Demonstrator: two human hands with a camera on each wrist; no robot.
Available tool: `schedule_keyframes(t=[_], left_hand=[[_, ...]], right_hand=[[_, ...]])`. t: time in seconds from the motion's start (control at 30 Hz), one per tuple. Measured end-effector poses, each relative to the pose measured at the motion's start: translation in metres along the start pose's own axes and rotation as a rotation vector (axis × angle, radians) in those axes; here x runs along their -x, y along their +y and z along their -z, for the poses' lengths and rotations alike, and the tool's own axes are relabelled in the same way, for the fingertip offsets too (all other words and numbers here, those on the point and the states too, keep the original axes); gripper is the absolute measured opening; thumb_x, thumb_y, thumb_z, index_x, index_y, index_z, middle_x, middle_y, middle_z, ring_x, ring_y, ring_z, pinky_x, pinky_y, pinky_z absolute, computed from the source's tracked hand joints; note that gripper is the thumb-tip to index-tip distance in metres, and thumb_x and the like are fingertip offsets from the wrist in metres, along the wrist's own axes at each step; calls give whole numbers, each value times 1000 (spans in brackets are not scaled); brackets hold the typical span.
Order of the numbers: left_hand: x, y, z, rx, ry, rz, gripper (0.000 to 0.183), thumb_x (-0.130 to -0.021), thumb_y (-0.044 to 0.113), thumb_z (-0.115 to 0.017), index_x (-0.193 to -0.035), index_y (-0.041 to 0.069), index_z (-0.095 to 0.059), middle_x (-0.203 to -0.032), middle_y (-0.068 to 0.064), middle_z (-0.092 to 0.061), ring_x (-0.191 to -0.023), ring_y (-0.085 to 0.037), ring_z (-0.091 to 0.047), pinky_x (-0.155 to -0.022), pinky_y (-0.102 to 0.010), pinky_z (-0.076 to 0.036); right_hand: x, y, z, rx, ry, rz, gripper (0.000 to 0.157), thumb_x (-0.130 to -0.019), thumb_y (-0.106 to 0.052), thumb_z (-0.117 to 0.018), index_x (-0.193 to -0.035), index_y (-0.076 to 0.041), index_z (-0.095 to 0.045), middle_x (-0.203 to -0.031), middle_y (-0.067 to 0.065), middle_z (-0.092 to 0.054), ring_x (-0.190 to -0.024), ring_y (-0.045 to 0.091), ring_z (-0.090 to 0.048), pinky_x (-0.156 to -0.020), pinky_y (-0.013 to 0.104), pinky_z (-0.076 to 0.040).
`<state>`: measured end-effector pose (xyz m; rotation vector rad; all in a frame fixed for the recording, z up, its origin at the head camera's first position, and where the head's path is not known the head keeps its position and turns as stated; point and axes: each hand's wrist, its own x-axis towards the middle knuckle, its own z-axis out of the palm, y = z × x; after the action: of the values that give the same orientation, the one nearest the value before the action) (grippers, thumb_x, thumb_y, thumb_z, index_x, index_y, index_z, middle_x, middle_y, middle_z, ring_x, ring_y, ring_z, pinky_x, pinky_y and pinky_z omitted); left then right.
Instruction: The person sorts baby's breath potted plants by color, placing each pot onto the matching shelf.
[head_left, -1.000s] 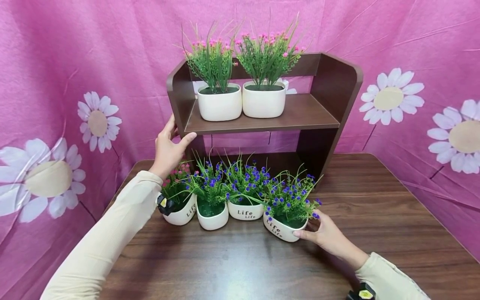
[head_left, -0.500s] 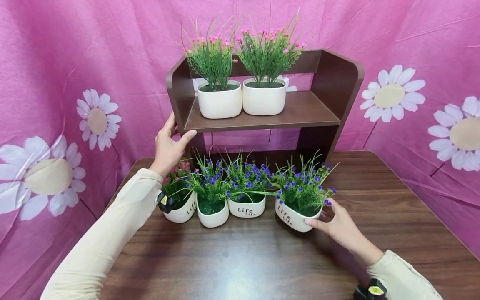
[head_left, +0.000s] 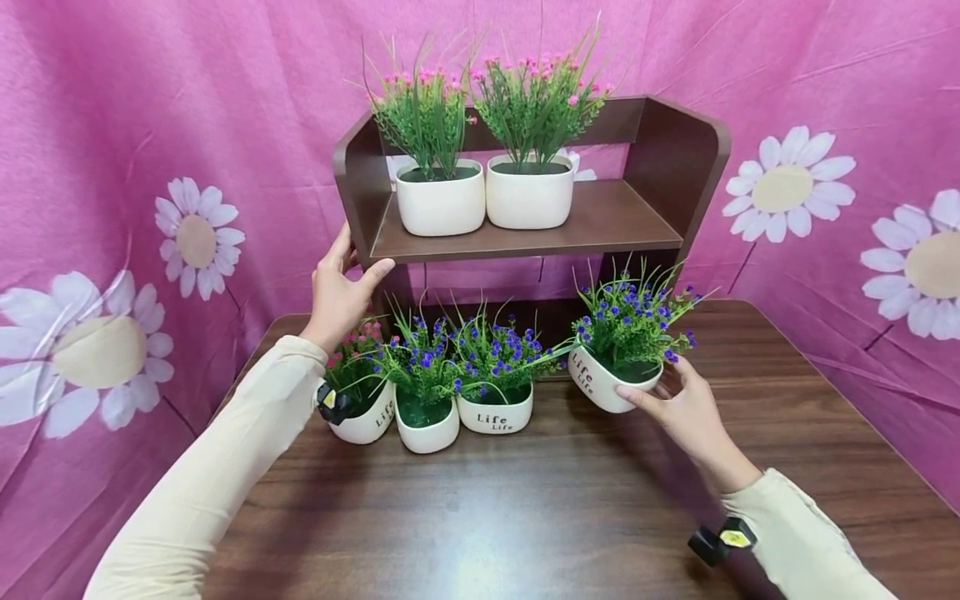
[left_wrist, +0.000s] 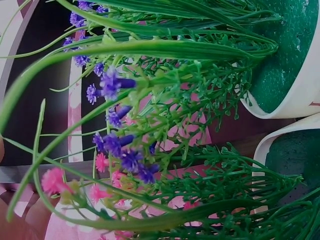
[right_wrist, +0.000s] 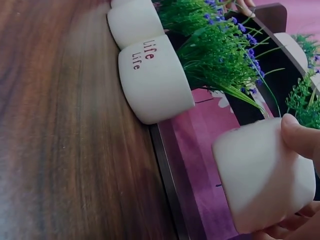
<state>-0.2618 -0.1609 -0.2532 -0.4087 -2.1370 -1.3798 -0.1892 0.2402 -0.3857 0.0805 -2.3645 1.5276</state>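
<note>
In the head view, my right hand [head_left: 693, 412] grips a white flower pot [head_left: 609, 387] of purple flowers by its right side, thumb on the front. That pot hangs tilted above the table, before the lower opening of a dark brown shelf [head_left: 525, 245]. The right wrist view shows its bare white side and my thumb [right_wrist: 300, 136] on the rim. My left hand [head_left: 341, 293] holds the shelf's left side panel, thumb at the front edge; its other fingers are partly hidden behind. Leaves and flowers mostly fill the left wrist view.
Two white pots with pink flowers [head_left: 441, 207] stand on the upper shelf, toward the left. On the wooden table [head_left: 480, 508], before the shelf, stand a pink-flowered pot [head_left: 365, 423] and two purple-flowered pots [head_left: 495, 415]. A pink daisy-patterned cloth [head_left: 262, 100] hangs behind.
My right hand has carried its purple-flowered pot rightward, then up and toward the shelf, away from the row. My left hand stays on the shelf's side.
</note>
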Motion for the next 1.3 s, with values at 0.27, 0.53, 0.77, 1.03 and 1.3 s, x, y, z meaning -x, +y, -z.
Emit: schedule_keyframes(t=[0.27,0.53,0.77,1.03,1.3], left_hand=[[1,-1,0,7,3,-20,70,-86,4,-70,-147,2,-36,-139,-21,-49,-122,-37,-53,-106,-41,-40],[1,-1,-1,10,-1,-24,70,-86,5,-70,-147,1,-35,-139,-21,-49,-122,-37,-53,-106,-42,-40],[1,-1,-1,5,-1,-19,71,-86,5,-70,-147,2,-35,-140,-20,-48,-123,-37,-53,-106,-42,-39],[0,0,-1,8,-1,-30,70,-86,4,-70,-147,1,-35,-139,-22,-48,-123,-37,-52,-106,-42,-39],[1,0,0,2,-3,-23,70,-86,5,-70,-147,1,-34,-140,-21,-48,-124,-37,-51,-107,-41,-38]], right_hand=[[-13,2,-13,-33,96,-71,77,-77,-15,-81,-137,6,-39,-128,20,-52,-102,-2,-52,-86,7,-45],[-26,5,-22,-43,181,-133,80,-76,-17,-82,-139,4,-39,-127,17,-54,-104,8,-53,-82,6,-45],[-33,8,-33,-9,242,-142,78,-74,-20,-83,-136,3,-42,-125,20,-55,-109,26,-56,-77,5,-44],[-43,18,-53,30,310,-102,77,-73,-20,-84,-133,3,-43,-123,21,-57,-109,28,-57,-84,20,-48],[-53,24,-73,66,352,-101,81,-72,-23,-85,-135,4,-41,-126,24,-54,-115,34,-51,-98,45,-42]])
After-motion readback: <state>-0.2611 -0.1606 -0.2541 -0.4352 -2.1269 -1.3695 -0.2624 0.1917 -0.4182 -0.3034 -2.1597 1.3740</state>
